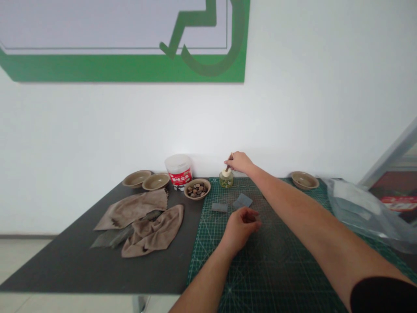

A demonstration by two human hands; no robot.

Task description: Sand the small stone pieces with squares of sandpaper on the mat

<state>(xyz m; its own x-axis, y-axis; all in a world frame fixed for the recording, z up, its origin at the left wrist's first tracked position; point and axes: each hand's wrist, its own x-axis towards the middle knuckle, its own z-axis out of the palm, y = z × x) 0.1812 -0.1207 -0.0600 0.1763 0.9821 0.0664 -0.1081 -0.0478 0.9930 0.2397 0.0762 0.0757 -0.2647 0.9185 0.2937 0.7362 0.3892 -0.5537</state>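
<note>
My right hand [239, 161] reaches to the far edge of the green cutting mat [208, 243]. Its fingers pinch a slim brown stick [230, 161] whose lower end meets the pale neck of a small glass jar [226, 179]. Yellowish-green contents show through the glass. Closer to me, my left hand [241, 228] hovers low over the mat with curled fingers, thumb near the fingertips; whatever they may hold is hidden. Just beyond it lie a grey rectangular piece [220, 207] and a grey-blue piece [243, 201].
Left of the jar are a bowl of pebbles [197, 189], a clear bucket with a red label [179, 171] and two brown bowls [156, 181]. Crumpled brown cloths [153, 234] lie on the dark table [81, 261]. Rightward are another bowl [305, 180] and a plastic bag [361, 213].
</note>
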